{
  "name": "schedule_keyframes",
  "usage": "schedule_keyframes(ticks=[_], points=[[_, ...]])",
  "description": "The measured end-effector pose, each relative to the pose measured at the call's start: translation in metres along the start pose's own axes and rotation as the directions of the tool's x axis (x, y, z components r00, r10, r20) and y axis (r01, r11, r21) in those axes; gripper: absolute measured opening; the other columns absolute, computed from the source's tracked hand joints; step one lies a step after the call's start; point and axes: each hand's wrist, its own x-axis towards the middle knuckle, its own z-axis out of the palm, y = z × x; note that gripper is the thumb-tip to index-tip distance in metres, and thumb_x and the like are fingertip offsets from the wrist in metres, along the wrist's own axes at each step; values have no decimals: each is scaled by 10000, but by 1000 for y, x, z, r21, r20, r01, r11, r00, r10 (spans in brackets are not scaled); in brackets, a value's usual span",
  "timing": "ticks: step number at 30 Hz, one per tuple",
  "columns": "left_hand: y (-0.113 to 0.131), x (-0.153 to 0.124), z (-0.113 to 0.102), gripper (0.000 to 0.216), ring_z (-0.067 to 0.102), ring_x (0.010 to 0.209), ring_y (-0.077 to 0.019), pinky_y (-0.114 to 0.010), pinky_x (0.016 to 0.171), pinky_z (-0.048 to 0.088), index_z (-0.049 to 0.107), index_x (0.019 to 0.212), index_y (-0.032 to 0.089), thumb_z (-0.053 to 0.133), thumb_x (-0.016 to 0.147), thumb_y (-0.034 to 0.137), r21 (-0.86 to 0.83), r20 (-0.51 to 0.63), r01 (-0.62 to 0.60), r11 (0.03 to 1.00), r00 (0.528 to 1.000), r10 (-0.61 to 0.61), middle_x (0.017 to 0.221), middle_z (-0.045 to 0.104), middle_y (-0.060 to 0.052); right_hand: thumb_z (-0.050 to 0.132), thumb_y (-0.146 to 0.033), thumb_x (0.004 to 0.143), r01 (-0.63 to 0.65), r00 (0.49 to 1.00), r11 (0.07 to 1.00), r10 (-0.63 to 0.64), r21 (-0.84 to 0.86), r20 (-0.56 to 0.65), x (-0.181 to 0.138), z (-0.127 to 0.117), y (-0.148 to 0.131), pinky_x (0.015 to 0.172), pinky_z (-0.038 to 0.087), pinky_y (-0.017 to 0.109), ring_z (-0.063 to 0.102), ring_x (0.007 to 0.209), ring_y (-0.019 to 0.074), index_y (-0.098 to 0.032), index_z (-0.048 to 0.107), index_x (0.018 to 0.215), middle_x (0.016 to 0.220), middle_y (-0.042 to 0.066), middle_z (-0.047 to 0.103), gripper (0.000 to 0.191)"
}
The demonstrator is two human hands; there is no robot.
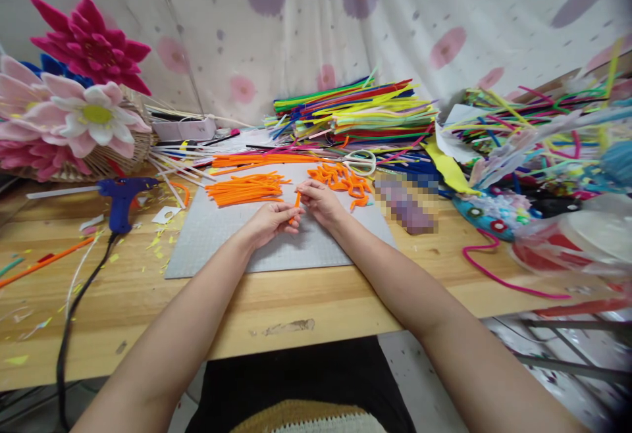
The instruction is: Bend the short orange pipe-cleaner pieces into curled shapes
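Observation:
Between my two hands is a short orange pipe cleaner (297, 200), held over the grey mat. My left hand (274, 221) pinches its lower part. The fingers of my right hand (318, 200) close on its upper end. Much of the piece is covered by my fingers, so its full shape is hidden. Behind my left hand lies a bundle of straight, cut orange pipe cleaners (244, 189). Beyond my right hand sits a small heap of bent orange pipe cleaner pieces (340, 176). Both rest on the grey mat (212, 239).
A blue glue gun (121, 199) stands at the left, its black cord hanging off the table. Pale-handled scissors (360, 162) lie behind the bent pieces. Colourful pipe cleaner bundles (355, 114) are piled at the back. Fuzzy flowers (93, 114) fill the back left; a plastic tub (582, 235) stands right.

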Motion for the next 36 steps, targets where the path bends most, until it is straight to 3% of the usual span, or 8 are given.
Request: schedule_keyframes(ticks=[6,11,15,17,19,24,29,36], points=[[3,-2,5,217,526,528,-62,-208,517,490,635,799,108,681,676,280,69,-76,-49,996,996,54,639,574,-1,714,-285,484,33,998,999,-32,17,-46,4,-5,1,464,227,202,324,451,32,-158,508,539,478,-71,418,248],[10,-2,-17,274,462,471,-72,-218,463,418,633,781,139,627,683,394,438,-158,-106,893,969,192,589,527,19,687,-369,555,60,997,988,-65,-140,-31,3,-5,5,469,232,215,356,458,50,-158,546,567,482,-58,439,254],[17,-10,-43,261,522,596,-129,-249,562,400,664,735,177,551,729,412,863,15,-192,468,935,355,648,596,-16,621,-432,643,71,997,933,-68,-354,20,1,-4,5,475,233,222,365,486,62,-150,600,630,541,-35,486,283],[21,-14,-50,277,552,709,-158,-270,641,413,677,723,190,552,726,437,944,84,-200,262,915,395,767,623,-33,600,-430,670,109,994,893,-110,-437,21,1,-4,4,496,258,223,386,520,70,-148,617,665,581,-27,506,283],[23,-16,-55,301,556,793,-175,-285,700,418,677,746,190,540,737,458,975,58,-152,162,878,476,855,613,-46,580,-417,698,137,989,852,-148,-506,19,1,-5,5,518,278,227,396,538,79,-147,618,674,577,-28,495,273],[19,-8,-69,185,513,977,-221,-329,834,400,645,858,196,535,768,315,991,-136,91,101,663,736,966,575,-67,554,-333,736,177,978,758,-204,-628,30,3,-7,9,576,316,238,442,599,101,-145,614,669,607,-14,516,208],[13,2,-81,92,512,933,-241,-364,841,396,622,783,191,546,750,230,989,-129,139,45,685,717,896,567,-73,553,-301,748,194,972,682,-231,-705,44,5,-8,13,640,348,256,486,672,121,-147,626,687,681,12,567,181],[18,2,-74,133,528,916,-236,-365,846,393,588,806,191,473,764,139,996,-14,82,-39,564,825,907,600,-83,550,-289,767,327,911,548,-399,-770,103,5,-7,17,633,376,244,482,655,111,-166,633,794,743,18,575,151]])
